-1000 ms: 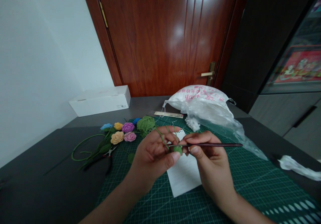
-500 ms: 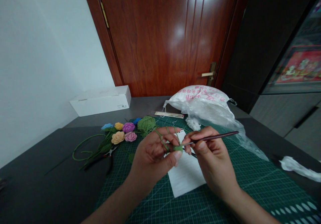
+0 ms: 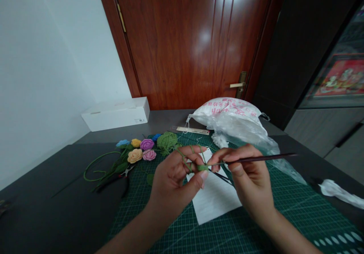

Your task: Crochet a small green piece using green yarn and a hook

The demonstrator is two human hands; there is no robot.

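Observation:
My left hand (image 3: 178,178) pinches a small piece of green crochet work (image 3: 202,168) between thumb and fingers. Green yarn (image 3: 182,154) runs looped around its raised fingers. In my right hand (image 3: 251,178) is a crochet hook (image 3: 261,158), gripped like a pen, its dark handle pointing right. The hook's thin metal end reaches the crochet piece; whether it sits inside a stitch is too small to tell. Under both hands lies a white sheet of paper (image 3: 214,204), with a dark thin object (image 3: 224,178) above it, partly hidden by the right hand.
A green cutting mat (image 3: 167,223) covers the table's middle. To the left lie crocheted flowers (image 3: 135,156), black-handled pliers (image 3: 125,172) and a green yarn ball (image 3: 167,141). Behind are a white box (image 3: 118,113) and a white bag (image 3: 227,110) with white stuffing (image 3: 220,140) beside it.
My right hand has shifted slightly right, drawing the hook away from the left hand; its handle now lies flatter. The left hand keeps hold of the crochet piece.

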